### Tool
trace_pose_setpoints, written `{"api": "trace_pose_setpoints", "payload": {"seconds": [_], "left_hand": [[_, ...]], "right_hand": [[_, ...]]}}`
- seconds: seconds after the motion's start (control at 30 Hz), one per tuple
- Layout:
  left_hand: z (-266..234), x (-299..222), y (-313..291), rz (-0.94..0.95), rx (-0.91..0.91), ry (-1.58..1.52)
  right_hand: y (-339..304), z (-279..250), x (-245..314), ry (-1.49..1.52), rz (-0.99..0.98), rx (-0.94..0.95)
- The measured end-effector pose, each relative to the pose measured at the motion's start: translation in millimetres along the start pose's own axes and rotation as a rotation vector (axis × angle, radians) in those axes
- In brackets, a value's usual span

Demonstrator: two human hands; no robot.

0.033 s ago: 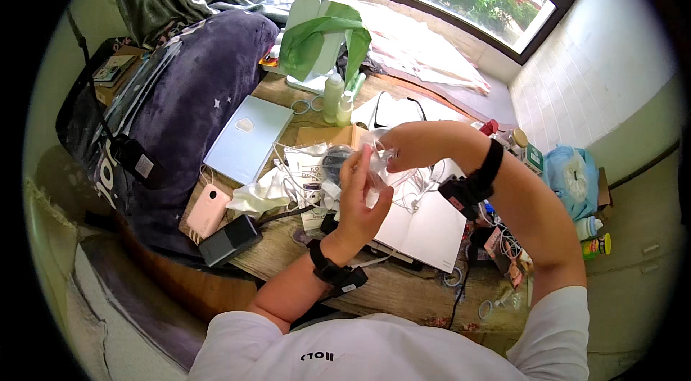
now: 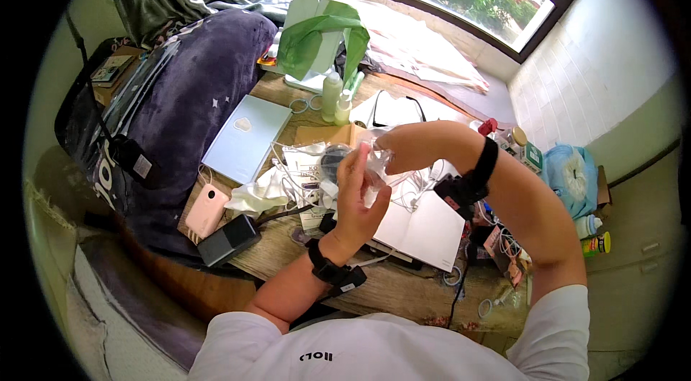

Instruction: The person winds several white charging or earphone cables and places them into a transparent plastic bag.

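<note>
- A thin, crumpled, clear plastic piece (image 2: 376,169) is between the two hands, raised above the middle of the brown wooden table (image 2: 281,263); being so thin and slippery, it could slide free or tear if pulled unevenly
- If it dropped, it might land among the tangled white cables (image 2: 410,194) on the flat white open pages (image 2: 425,233), where a see-through thing would be hard to pick out
- A swing of the right forearm toward the table's far edge could nudge the dark-framed eyeglasses (image 2: 396,111), or, further left, the small pale-green pump bottle (image 2: 343,111), since both sit just beyond the hands
- The left hand (image 2: 362,190) comes up from the near edge, its fingers upright and pointing to the far edge, thumb spread to the right, the plastic held in the narrow space between
- The right hand (image 2: 392,148) reaches in from the right edge with the elbow bent wide and the forearm crossing leftward; its fingers curl at the plastic, partly hidden, so I cannot tell how tightly they close
</note>
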State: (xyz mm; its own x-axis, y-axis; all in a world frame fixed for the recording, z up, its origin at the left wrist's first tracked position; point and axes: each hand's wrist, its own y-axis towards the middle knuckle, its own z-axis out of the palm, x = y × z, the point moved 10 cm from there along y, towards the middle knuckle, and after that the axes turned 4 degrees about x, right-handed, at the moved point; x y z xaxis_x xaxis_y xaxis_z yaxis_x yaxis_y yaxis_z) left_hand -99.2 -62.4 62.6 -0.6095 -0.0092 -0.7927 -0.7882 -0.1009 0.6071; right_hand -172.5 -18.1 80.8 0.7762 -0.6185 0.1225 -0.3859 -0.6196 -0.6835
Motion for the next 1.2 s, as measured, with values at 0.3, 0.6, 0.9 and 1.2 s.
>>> {"api": "trace_pose_setpoints", "payload": {"seconds": [0.3,0.6,0.9,1.2], "left_hand": [[-8.9,-23.4,1.1,0.153,-0.003,0.1],[-0.6,-10.9,3.4,0.114,-0.029,-0.062],[3.9,-11.6,-2.0,0.074,-0.022,-0.008],[12.7,-1.7,-8.1,0.039,0.066,0.153]], "right_hand": [[-34.6,-23.0,1.7,0.1,-0.02,-0.219],[-107.6,87.6,-136.2,0.767,0.387,-0.808],[-83.1,156.0,-116.9,0.567,0.47,-0.807],[-131.5,136.3,-90.3,0.572,0.403,-0.848]]}}
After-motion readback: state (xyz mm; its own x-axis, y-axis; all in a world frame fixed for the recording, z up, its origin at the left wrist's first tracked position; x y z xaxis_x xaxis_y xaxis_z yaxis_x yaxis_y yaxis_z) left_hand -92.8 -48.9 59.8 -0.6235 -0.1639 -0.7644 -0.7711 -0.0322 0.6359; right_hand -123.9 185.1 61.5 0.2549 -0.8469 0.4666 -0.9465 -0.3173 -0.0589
